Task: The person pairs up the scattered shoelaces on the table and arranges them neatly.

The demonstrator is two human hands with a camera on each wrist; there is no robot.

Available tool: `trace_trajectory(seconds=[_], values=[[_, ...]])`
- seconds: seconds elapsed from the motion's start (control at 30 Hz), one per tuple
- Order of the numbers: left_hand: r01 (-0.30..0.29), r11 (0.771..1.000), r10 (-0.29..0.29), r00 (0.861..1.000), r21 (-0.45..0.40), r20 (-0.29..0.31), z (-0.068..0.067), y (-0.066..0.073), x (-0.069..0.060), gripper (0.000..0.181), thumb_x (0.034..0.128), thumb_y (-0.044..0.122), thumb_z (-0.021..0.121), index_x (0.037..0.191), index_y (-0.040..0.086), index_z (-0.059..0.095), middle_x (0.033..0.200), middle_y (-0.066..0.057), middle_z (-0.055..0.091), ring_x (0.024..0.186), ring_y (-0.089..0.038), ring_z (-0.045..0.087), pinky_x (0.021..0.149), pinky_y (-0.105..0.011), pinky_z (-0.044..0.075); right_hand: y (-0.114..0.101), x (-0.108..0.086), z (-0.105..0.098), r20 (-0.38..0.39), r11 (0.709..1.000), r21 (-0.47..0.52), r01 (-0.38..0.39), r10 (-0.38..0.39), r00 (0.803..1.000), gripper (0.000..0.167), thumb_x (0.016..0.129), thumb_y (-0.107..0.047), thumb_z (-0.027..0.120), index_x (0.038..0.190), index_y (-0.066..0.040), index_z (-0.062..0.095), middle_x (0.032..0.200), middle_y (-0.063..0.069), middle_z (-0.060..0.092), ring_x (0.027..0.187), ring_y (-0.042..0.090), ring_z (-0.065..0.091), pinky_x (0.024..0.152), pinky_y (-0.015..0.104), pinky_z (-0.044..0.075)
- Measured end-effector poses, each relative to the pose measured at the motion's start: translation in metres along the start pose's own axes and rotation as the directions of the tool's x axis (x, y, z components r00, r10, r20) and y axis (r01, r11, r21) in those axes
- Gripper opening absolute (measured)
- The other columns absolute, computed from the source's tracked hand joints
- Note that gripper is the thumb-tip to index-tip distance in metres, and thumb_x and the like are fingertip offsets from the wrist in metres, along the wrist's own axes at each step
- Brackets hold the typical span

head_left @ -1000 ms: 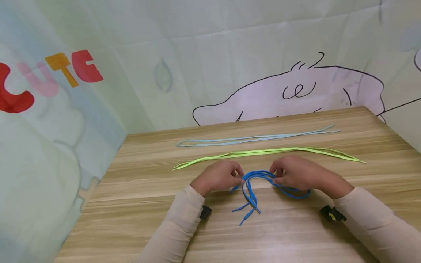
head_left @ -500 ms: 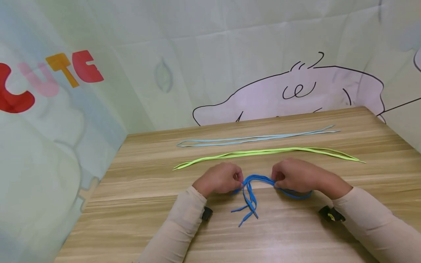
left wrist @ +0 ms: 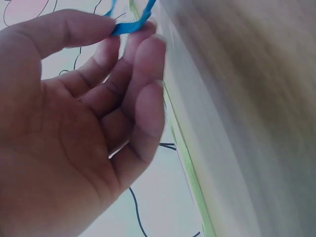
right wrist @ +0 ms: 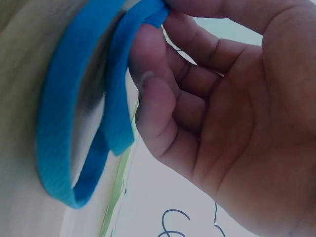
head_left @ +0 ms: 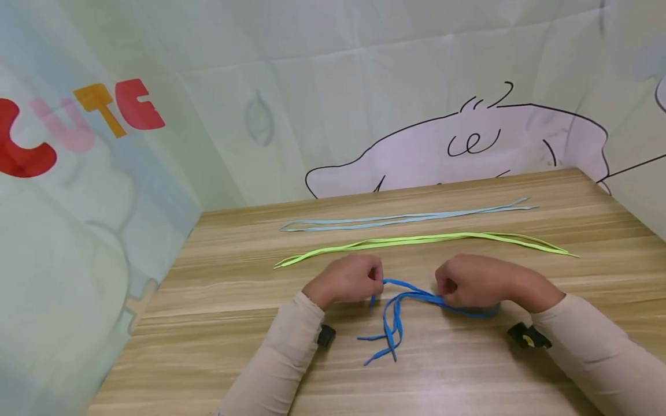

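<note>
By the left hand, a strand of the blue laces is pinched between thumb and fingertip, and beside this grip a short piece is seen hanging down. By the right hand, the gathered strands of the same laces are gripped between thumb and finger; in the right wrist view a flat loop is shown below this grip. The other fingers of both hands are bent inward. The blue laces are stretched across the gap between the two hands, above the near part of the wooden tabletop, and three loose tips are spread there, toward the person. How many blue laces are held together cannot be told.

Beyond the hands, a yellow-green lace is laid lengthwise in narrow strands, and behind it a pale blue lace is laid in nearly the same direction. Both arms are covered by beige sleeves. The tabletop is bordered at the back by a printed cloth.
</note>
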State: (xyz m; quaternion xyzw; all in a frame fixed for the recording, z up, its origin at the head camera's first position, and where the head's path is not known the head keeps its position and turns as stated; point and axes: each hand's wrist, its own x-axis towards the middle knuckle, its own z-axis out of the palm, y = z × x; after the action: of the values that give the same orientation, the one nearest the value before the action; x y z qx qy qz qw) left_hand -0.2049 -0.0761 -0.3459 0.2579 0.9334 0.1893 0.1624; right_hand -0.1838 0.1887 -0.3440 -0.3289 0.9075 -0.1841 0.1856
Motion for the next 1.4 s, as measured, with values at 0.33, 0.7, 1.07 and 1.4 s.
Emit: trace_trajectory(seconds=[0.33, 0.7, 1.07, 1.4], values=[[-0.050, 0.997, 0.041, 0.988, -0.052, -0.146, -0.004, 0.002, -0.002, 0.007, 0.0894, 0.020, 0.064, 0.084, 0.021, 0.061, 0.078, 0.008, 0.060, 0.066, -0.010, 0.053, 0.059, -0.027, 0.043, 0.003, -0.003, -0.002, 0.001, 0.998, 0.062, 0.009, -0.009, 1.000, 0.018, 0.082, -0.003, 0.068, 0.085, -0.017, 0.058, 0.073, -0.007, 0.052, 0.066, 0.010, 0.049, 0.060, 0.027, 0.041], [-0.119, 0.978, 0.065, 0.955, -0.170, -0.291, -0.006, 0.002, -0.003, 0.005, 0.0902, 0.019, 0.062, 0.087, 0.021, 0.060, 0.076, 0.007, 0.062, 0.067, -0.012, 0.054, 0.059, -0.028, 0.045, 0.003, -0.004, -0.007, 0.019, 0.994, 0.109, 0.009, -0.011, 1.000, 0.011, 0.086, -0.011, 0.072, 0.087, -0.018, 0.064, 0.073, -0.009, 0.055, 0.067, 0.010, 0.051, 0.060, 0.027, 0.044], [-0.184, 0.952, 0.084, 0.926, -0.246, -0.369, -0.009, 0.002, -0.006, 0.004, 0.0881, 0.015, 0.062, 0.088, 0.019, 0.059, 0.076, 0.006, 0.062, 0.066, -0.013, 0.054, 0.059, -0.029, 0.046, 0.001, -0.010, -0.011, 0.015, 0.986, 0.139, 0.087, -0.090, 0.996, 0.019, 0.087, -0.012, 0.072, 0.078, -0.021, 0.058, 0.072, -0.011, 0.053, 0.065, 0.008, 0.051, 0.057, 0.025, 0.042], [-0.251, 0.932, 0.130, 0.904, -0.260, -0.408, -0.011, 0.003, -0.006, 0.003, 0.0885, 0.016, 0.060, 0.087, 0.014, 0.058, 0.074, 0.005, 0.060, 0.066, -0.012, 0.054, 0.059, -0.027, 0.045, 0.001, -0.010, -0.010, -0.047, 0.973, 0.174, 0.150, -0.144, 0.988, 0.023, 0.078, -0.003, 0.066, 0.079, -0.024, 0.056, 0.068, -0.012, 0.049, 0.052, 0.004, 0.041, 0.049, 0.023, 0.035]])
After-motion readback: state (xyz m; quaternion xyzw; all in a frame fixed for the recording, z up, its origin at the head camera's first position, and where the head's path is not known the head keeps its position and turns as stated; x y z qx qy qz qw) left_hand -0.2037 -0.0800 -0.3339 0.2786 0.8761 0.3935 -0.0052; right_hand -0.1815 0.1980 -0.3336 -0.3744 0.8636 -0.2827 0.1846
